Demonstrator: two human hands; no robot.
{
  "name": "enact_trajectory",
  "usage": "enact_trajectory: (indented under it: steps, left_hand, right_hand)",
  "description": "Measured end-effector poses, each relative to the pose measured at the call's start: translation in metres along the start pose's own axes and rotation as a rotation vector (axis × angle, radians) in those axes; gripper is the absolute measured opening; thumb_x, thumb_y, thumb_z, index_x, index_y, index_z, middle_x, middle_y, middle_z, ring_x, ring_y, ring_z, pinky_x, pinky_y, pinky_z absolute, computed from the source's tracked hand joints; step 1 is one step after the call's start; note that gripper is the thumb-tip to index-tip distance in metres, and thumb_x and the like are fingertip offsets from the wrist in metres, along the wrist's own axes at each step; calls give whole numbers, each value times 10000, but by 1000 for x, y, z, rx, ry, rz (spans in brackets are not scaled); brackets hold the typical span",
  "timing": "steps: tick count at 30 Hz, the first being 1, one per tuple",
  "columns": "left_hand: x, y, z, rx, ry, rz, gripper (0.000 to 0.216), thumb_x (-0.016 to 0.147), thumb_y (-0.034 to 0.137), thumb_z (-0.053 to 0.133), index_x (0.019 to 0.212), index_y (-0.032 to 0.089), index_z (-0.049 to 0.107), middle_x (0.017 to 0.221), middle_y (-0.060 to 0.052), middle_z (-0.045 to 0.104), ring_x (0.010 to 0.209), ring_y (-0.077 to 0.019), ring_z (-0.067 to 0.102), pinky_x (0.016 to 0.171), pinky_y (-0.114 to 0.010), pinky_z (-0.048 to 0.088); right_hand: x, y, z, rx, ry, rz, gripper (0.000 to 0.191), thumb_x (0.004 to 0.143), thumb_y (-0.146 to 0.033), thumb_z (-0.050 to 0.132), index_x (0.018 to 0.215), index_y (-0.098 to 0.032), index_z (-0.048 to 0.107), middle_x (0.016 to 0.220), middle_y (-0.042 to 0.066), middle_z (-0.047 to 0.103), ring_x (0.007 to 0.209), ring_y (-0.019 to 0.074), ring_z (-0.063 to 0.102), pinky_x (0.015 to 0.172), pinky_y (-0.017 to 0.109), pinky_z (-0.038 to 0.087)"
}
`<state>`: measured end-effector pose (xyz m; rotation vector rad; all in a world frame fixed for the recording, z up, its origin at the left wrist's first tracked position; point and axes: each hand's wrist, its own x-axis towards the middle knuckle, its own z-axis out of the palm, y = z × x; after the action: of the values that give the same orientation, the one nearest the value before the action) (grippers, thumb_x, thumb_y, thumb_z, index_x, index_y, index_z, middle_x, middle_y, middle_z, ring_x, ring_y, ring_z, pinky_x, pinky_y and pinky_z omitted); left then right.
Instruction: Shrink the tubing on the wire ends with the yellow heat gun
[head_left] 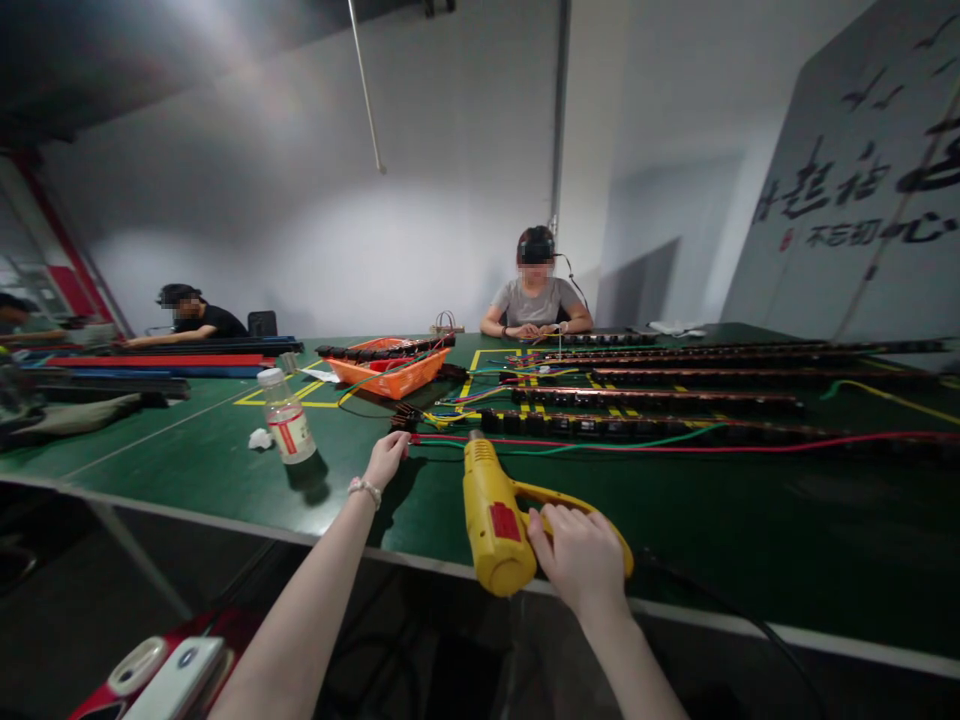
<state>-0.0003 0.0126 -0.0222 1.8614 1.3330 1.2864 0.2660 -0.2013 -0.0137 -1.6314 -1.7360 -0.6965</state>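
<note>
A yellow heat gun with a red label is held by its handle in my right hand, its nozzle pointing away from me toward the wires. My left hand is closed in a pinch at the left end of a red wire, and a green wire runs alongside. Just beyond my left fingertips lie black connectors with yellow and other coloured leads. The nearest long black wiring strip stretches to the right behind the gun's nozzle. Whatever is between my left fingertips is partly hidden.
An orange basket holding black parts stands beyond my left hand. Left of it are a plastic bottle and crumpled tissue. More strips lie across the green table. A person sits opposite; another works far left.
</note>
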Motion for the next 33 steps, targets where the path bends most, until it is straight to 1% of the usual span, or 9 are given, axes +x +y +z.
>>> enact_trajectory:
  steps: [3,6,9,13,17,20,23,28,33]
  left_hand:
    - [0,0,0,-15,4,0,394,747,531,444,614,168,524,521,25,468,517,-110,415,537,-237,311]
    - [-1,0,0,-17,11,11,392,755,523,446,596,170,510,513,26,467,513,-107,419,536,-235,312]
    - [-1,1,0,-16,21,10,384,760,513,457,597,170,515,508,30,468,506,-106,421,535,-234,316]
    - [-2,2,0,7,27,6,382,766,508,464,596,172,526,509,27,484,508,-110,430,542,-235,325]
    - [-1,2,1,23,45,-6,373,769,500,463,620,171,559,493,26,492,499,-114,438,538,-236,332]
    - [-1,3,1,38,48,-8,372,772,496,453,629,172,567,494,25,494,502,-116,443,542,-238,334]
    - [-1,3,2,54,47,-2,375,773,498,444,626,174,562,503,23,501,506,-117,443,547,-239,333]
    - [-3,6,1,49,46,-6,373,766,501,453,621,174,558,491,23,502,499,-118,440,536,-238,333]
    - [-4,7,0,50,26,-2,374,763,506,458,610,177,548,493,23,501,496,-116,435,529,-237,325]
  right_hand:
    - [-4,19,-6,-29,9,-1,390,920,-325,356,627,-188,573,594,8,618,578,135,538,654,301,254]
    - [-10,37,-14,-72,17,-24,398,924,-326,349,622,-190,570,579,6,613,571,136,548,644,298,260]
    - [-14,50,-23,-111,14,-54,409,928,-327,339,600,-201,549,557,-5,598,551,132,543,622,295,257]
    - [-16,54,-31,-140,-2,-51,418,930,-331,325,600,-206,548,545,-7,592,524,132,523,606,292,253]
    - [-16,52,-32,-159,-25,-35,419,931,-328,316,607,-207,552,551,-6,602,536,137,533,604,293,248]
    - [-15,49,-31,-171,-54,-22,412,930,-326,327,605,-206,548,546,-8,597,546,139,539,609,293,246]
    - [-13,39,-27,-173,-58,-7,406,928,-322,340,601,-201,547,550,-4,595,557,143,541,619,298,243]
    - [-6,8,-14,-112,-49,24,396,925,-318,347,618,-187,561,569,14,602,574,147,532,646,306,239]
    - [1,-24,-2,-63,-66,12,344,924,-331,353,734,-189,602,628,15,629,611,149,544,667,310,240]
